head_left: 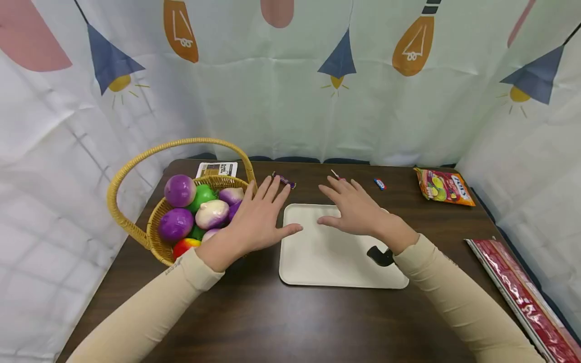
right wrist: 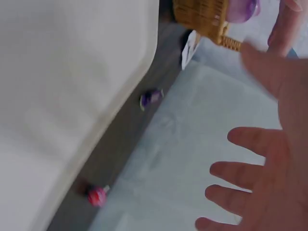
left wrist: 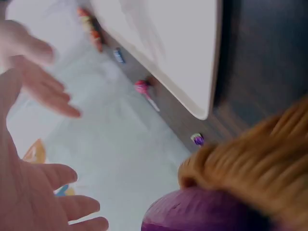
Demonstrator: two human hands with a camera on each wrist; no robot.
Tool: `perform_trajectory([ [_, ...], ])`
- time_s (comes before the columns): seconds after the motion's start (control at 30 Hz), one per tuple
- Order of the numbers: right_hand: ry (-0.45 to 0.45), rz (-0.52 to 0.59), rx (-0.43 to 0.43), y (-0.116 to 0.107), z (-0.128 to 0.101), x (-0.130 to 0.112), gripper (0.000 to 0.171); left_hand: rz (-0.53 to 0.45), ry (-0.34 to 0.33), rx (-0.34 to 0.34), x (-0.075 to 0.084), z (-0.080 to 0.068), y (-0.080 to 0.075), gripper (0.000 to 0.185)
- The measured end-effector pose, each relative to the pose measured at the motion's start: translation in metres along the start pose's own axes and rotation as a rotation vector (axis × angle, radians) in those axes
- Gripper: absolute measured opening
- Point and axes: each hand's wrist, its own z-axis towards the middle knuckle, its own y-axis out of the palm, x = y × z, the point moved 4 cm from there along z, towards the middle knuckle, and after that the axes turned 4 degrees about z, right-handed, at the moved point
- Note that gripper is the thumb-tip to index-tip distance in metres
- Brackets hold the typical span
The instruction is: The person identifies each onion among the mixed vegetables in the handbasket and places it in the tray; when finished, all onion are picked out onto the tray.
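Observation:
My left hand (head_left: 256,219) is spread with straight fingers over the right side of a wicker basket (head_left: 153,237), and nothing is in it. The basket has a tall arched handle and is heaped with toy vegetables, among them a purple ball-shaped one (head_left: 180,190) and a white-and-purple turnip (head_left: 212,214). Over the far part of a white rectangular tray (head_left: 313,267) hovers my right hand (head_left: 356,209), empty too, fingers extended. Beyond the hands lie a purple-wrapped candy (head_left: 287,182) and a pink lollipop (left wrist: 141,86), the latter partly covered by the right fingers in the head view.
A small blue-and-red wrapped candy (head_left: 380,184) lies behind the tray. At the far right is an orange snack bag (head_left: 445,187); a long red package (head_left: 522,287) runs along the right table edge. A printed card (head_left: 217,169) sits behind the basket. Curtains (head_left: 290,101) surround the table.

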Motion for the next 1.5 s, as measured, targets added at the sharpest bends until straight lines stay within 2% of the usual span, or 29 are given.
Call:
perform_trajectory([
  [0.1,-0.010,0.056,0.087,0.009,-0.004,-0.003,0.069,-0.121,-0.027,0.058,0.000,-0.017,-0.001,0.087],
  [0.17,0.000,0.103,0.138,0.018,-0.008,-0.004,0.059,-0.234,-0.051,0.153,-0.003,-0.031,-0.003,0.075],
  [0.2,0.005,0.133,0.158,0.023,-0.010,-0.007,0.056,-0.294,-0.070,0.223,-0.006,-0.039,-0.005,0.067],
  [0.23,0.007,0.163,0.177,0.029,-0.010,-0.010,0.052,-0.360,-0.089,0.317,-0.011,-0.048,-0.007,0.059],
  [0.3,0.009,0.232,0.212,0.040,-0.009,-0.018,0.047,-0.493,-0.132,0.575,-0.026,-0.069,-0.013,0.041],
  [0.4,-0.031,0.333,0.278,0.056,-0.002,-0.037,0.040,-0.660,-0.247,1.056,-0.053,-0.107,-0.022,0.020],
  [0.47,-0.071,0.401,0.325,0.063,0.005,-0.051,0.039,-0.743,-0.363,1.347,-0.069,-0.133,-0.025,0.016],
  [0.5,-0.095,0.431,0.350,0.065,0.009,-0.059,0.039,-0.771,-0.439,1.450,-0.077,-0.145,-0.025,0.015],
  [0.53,-0.114,0.458,0.374,0.066,0.012,-0.065,0.040,-0.797,-0.520,1.525,-0.084,-0.155,-0.023,0.016],
  [0.57,-0.131,0.487,0.395,0.067,0.016,-0.072,0.041,-0.822,-0.603,1.570,-0.090,-0.162,-0.020,0.019],
  [0.6,-0.142,0.510,0.415,0.066,0.020,-0.078,0.043,-0.866,-0.671,1.581,-0.098,-0.168,-0.015,0.024],
  [0.67,-0.156,0.561,0.437,0.065,0.028,-0.089,0.047,-1.003,-0.788,1.526,-0.114,-0.173,-0.001,0.036],
  [0.8,-0.119,0.642,0.394,0.068,0.049,-0.106,0.061,-1.305,-0.978,1.254,-0.145,-0.167,0.039,0.041],
  [0.87,-0.088,0.669,0.345,0.072,0.060,-0.113,0.068,-1.398,-1.061,1.105,-0.156,-0.163,0.056,0.035],
  [0.93,-0.067,0.681,0.306,0.077,0.070,-0.119,0.074,-1.403,-1.125,0.991,-0.164,-0.161,0.069,0.027],
  [1.0,-0.060,0.675,0.284,0.081,0.078,-0.124,0.079,-1.386,-1.151,0.939,-0.169,-0.160,0.077,0.024],
  [1.13,-0.065,0.652,0.298,0.086,0.090,-0.131,0.084,-1.339,-1.138,0.916,-0.179,-0.158,0.084,0.024],
  [1.3,-0.067,0.653,0.373,0.087,0.092,-0.130,0.085,-1.264,-1.130,0.878,-0.187,-0.154,0.085,0.026],
  [1.5,-0.056,0.842,0.435,0.081,0.071,-0.113,0.078,-1.133,-1.153,0.784,-0.196,-0.159,0.084,0.021],
])
